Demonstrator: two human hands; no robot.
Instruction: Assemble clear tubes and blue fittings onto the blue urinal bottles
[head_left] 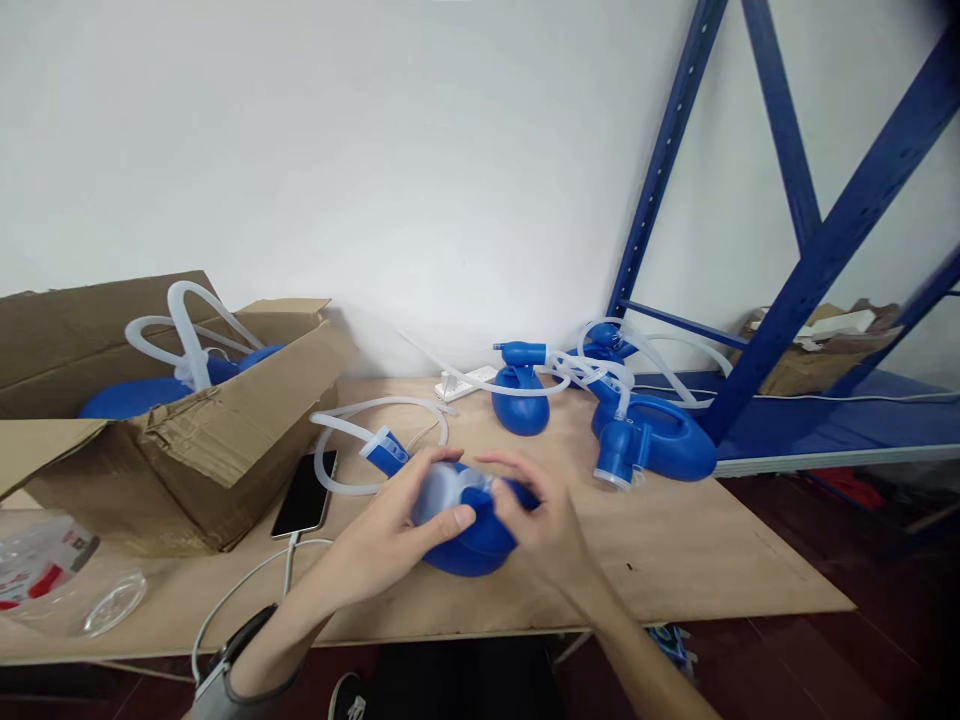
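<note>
A blue plastic bottle lies on the table in front of me, between my two hands. My left hand curls round a translucent white plastic piece at the bottle's top, its thumb pressed toward the blue neck. From the other side, my right hand grips the bottle near its neck, thumb and fingers bent; a small clear part by those fingertips is blurred. Just beyond my left hand lies a blue connector with a looped translucent tube.
At left stands an open cardboard box holding blue bottles and tubes. A phone with a cable lies beside it. Further back are a white power strip, an upright blue bottle and more bottles. A blue metal rack borders the right.
</note>
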